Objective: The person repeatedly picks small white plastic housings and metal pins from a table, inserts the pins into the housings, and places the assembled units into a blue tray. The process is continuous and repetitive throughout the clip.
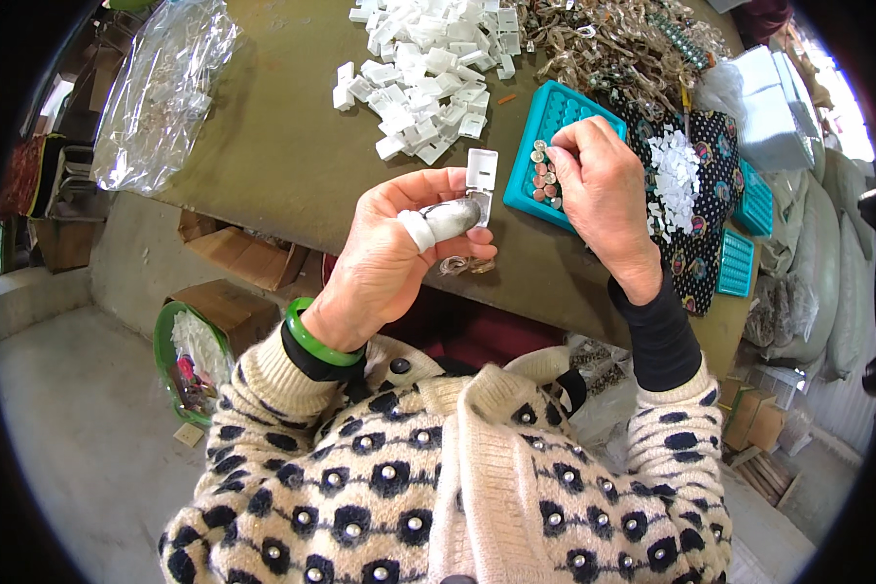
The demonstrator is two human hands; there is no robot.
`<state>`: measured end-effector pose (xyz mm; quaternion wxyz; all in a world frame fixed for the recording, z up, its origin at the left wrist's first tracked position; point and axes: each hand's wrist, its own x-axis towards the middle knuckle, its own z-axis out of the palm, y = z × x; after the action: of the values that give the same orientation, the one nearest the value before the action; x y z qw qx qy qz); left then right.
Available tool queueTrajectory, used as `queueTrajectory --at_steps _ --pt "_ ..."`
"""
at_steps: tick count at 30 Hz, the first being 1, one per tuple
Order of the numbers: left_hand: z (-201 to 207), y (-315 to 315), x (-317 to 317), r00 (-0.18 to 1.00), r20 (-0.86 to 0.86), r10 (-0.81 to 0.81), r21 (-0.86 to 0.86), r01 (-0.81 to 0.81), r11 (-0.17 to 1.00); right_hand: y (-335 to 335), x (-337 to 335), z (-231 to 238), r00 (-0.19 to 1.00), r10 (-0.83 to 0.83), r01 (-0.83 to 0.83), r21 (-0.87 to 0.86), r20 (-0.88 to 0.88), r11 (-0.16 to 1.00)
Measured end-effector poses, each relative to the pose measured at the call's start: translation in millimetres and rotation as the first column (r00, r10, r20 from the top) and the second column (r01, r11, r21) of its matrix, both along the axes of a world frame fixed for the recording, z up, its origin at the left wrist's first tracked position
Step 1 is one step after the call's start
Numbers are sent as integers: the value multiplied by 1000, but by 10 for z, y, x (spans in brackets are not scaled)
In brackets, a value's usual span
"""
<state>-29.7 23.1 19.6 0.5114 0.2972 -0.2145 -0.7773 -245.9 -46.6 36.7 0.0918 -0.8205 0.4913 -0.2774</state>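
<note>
My left hand (375,234) grips a small white plastic case (482,173) whose hinged lid stands up. Its thumb wears a silver-grey cover (453,220) held by a white band, and this hides part of the case. Just below those fingers is a small coil of clear and brownish wire (465,265). Over a teal compartmented tray (530,122), my right hand (603,185) has thumb and forefinger closed together. Small round metal discs (541,173), silver and copper-coloured, lie in the tray beside the fingertips. Whatever the right fingers pinch is hidden.
White plastic cases (428,73) are heaped at the far middle, with tangled clear-brown wires (623,44) to their right. White chips (674,180) lie on a dark patterned cloth (696,258). A clear plastic bag (170,92) covers the far left. A green basket (163,360) stands below.
</note>
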Motion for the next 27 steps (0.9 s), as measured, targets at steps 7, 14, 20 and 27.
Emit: queueTrajectory --at_steps 7,14,20,27 --pt "49 -61 -97 995 100 4 53 -9 999 -80 31 3 990 143 -143 -24 0 989" --pt "30 -140 -72 997 72 -29 67 24 997 -133 -35 63 956 279 -281 -7 -85 960" --pt "9 -152 -105 999 35 34 20 -34 999 -156 -57 95 968 239 -231 115 -69 966" --pt "52 -119 -118 985 145 98 36 -104 994 219 166 199 967 181 -181 -21 181 983"
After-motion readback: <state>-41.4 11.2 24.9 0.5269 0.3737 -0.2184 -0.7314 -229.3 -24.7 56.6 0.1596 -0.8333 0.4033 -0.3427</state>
